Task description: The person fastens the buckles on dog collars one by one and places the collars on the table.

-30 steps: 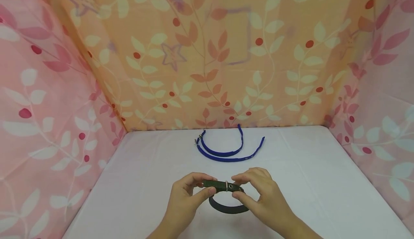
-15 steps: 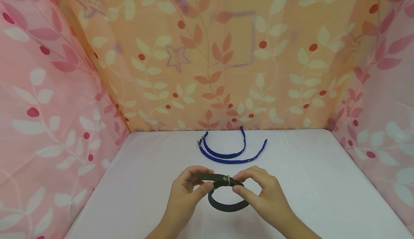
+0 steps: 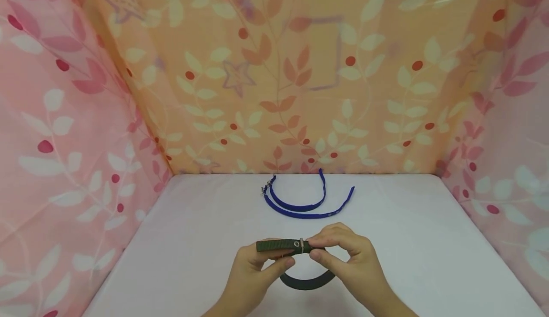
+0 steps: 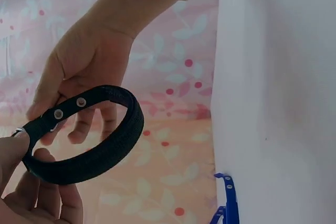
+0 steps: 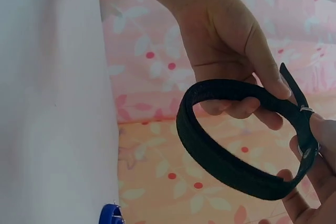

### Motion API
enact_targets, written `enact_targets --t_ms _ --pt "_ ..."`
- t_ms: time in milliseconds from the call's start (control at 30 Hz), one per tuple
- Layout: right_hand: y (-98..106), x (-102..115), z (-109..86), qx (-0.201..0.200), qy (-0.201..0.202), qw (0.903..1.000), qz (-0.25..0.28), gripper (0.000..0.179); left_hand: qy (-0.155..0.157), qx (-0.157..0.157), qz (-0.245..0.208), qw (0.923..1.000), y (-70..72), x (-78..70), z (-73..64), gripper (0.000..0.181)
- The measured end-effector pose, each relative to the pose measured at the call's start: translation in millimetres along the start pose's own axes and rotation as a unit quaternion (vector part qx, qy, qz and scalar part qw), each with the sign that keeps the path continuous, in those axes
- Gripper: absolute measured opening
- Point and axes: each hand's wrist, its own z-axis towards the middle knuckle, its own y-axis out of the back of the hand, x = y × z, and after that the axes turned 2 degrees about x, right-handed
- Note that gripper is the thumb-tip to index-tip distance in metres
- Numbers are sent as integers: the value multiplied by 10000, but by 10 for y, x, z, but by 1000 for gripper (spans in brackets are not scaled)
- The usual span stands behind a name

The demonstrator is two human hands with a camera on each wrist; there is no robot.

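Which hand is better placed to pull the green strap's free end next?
Probably the left hand: the free end projects on its side, while the right hand pinches the collar beside the metal ring.

Head view, facing far and down; close wrist views, left facing right, right facing left, sharing dark-green looped fabric strap.

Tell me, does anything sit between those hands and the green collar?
Nothing visible does: the left hand and the right hand both grip the green collar directly. The blue collars lie farther back on the table, out of the way.
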Motion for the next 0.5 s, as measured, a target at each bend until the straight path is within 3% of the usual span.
enact_targets --t_ms 133,267,367,500 --pt "-25 -2 -10 -9 -68 9995 298 27 -114 141 -107 9998 -7 4 -16 17" --pt "-46 -1 -17 41 -161 9988 462 26 -460 210 -41 9987 -9 24 -18 18" --pt "-46 2 -13 -17 -191 9994 295 25 -789 147 108 9967 -2 35 -2 21" --pt "-24 5 4 -69 -40 9998 -166 25 -870 116 109 9961 11 28 10 24"
